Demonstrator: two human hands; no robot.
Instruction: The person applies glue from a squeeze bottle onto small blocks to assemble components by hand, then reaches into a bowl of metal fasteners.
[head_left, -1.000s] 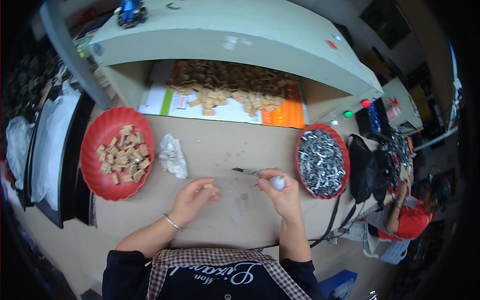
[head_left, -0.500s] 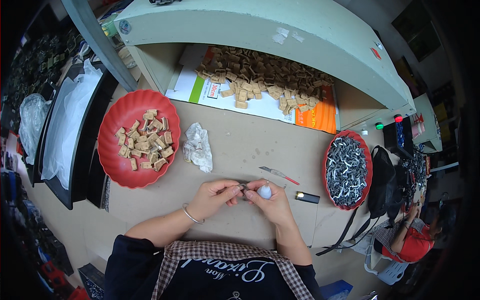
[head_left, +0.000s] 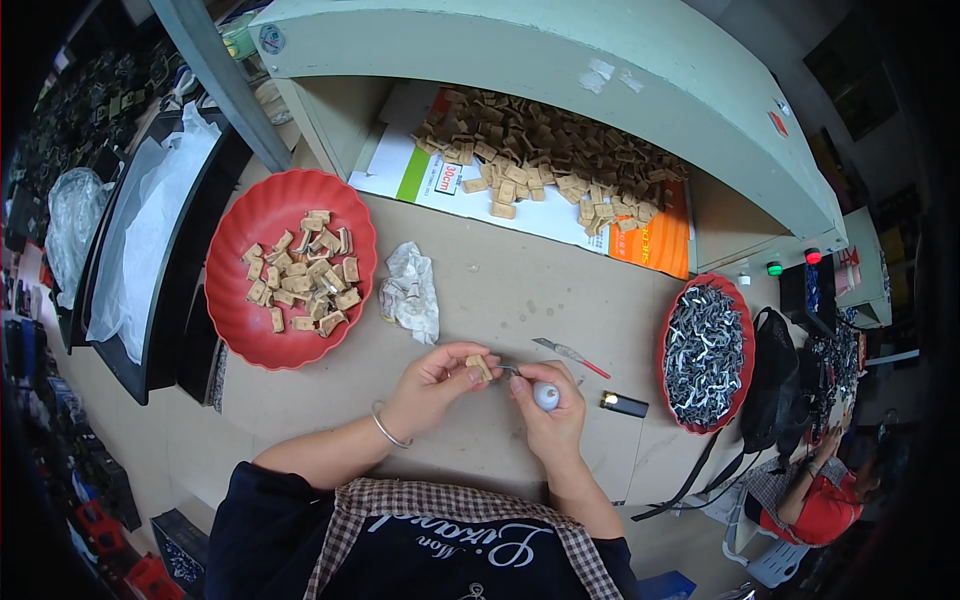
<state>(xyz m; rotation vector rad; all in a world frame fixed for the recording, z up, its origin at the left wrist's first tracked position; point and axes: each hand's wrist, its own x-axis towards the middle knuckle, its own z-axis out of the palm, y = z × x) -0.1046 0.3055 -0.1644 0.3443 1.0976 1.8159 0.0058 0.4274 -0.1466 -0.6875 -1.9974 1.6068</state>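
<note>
sheeting (head_left: 150,240), pale and translucent, lies over a black tray (head_left: 165,350) at far left. next, on the worktop (head_left: 480,310), a red scalloped bowl (head_left: 238,215) holds a loose heap of tan pieces (head_left: 300,282), with a crumpled white cloth (head_left: 410,292) just beside it. farther back, a printed cardboard sheet (head_left: 430,170) under the pale green cabinet (head_left: 560,45) bears a broad pile of similar pieces (head_left: 540,145). front centre: the left hand (head_left: 430,392), fingertips drawn to a pinch, grips one tan block (head_left: 479,368) above the worktop. the right hand (head_left: 550,415), fingers curled in, pinches a thin dark strip (head_left: 508,368) toward the block while enclosing a white bottle (head_left: 546,396); contact between strip and block cannot be told. to the right lie a red-handled craft knife (head_left: 574,358) and a small black object with a bright end (head_left: 625,404), then an oval red bowl (head_left: 663,345) full of dark, shiny strips (head_left: 705,355). beyond are a black bag (head_left: 768,380) and a seated person in red (head_left: 822,490).
</note>
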